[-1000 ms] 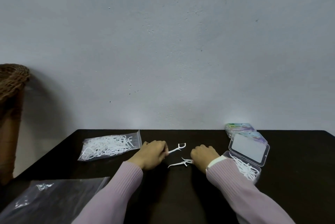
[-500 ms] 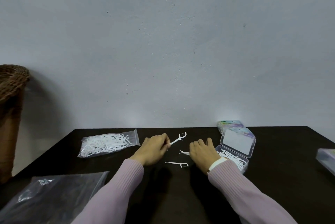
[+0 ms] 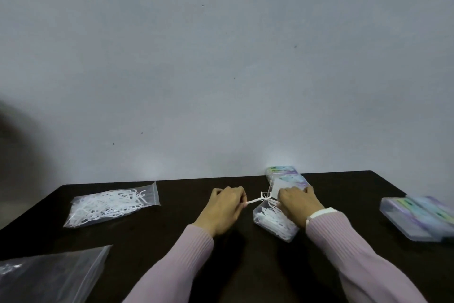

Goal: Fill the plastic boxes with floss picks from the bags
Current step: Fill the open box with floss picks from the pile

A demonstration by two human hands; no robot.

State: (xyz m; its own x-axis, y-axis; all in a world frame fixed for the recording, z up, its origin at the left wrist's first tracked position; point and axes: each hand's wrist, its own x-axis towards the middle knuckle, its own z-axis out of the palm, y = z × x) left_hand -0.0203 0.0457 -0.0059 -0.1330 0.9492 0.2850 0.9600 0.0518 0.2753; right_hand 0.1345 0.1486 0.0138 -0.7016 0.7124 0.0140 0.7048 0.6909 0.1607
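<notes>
While over the open box [image 3: 275, 223] — left hand [image 3: 224, 209] pinching a floss pick [image 3: 256, 200], right hand's [image 3: 298, 204] grip hidden.

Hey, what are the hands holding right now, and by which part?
The left hand pinches a floss pick by its handle end, head toward the open box. The right hand is over that box; whether it grips anything cannot be told.

White picks [image 3: 275, 219] in a clear box [image 3: 258, 216]; white picks inside a clear bag [image 3: 111, 203]. Surface [image 3: 184, 194] dark brown, nearly black. Sleeves [image 3: 177, 263] pale pink, ribbed. Closed boxes [image 3: 417, 219] clear with pastel green and lilac labels. Wall [image 3: 221, 57] plain grey-blue.
</notes>
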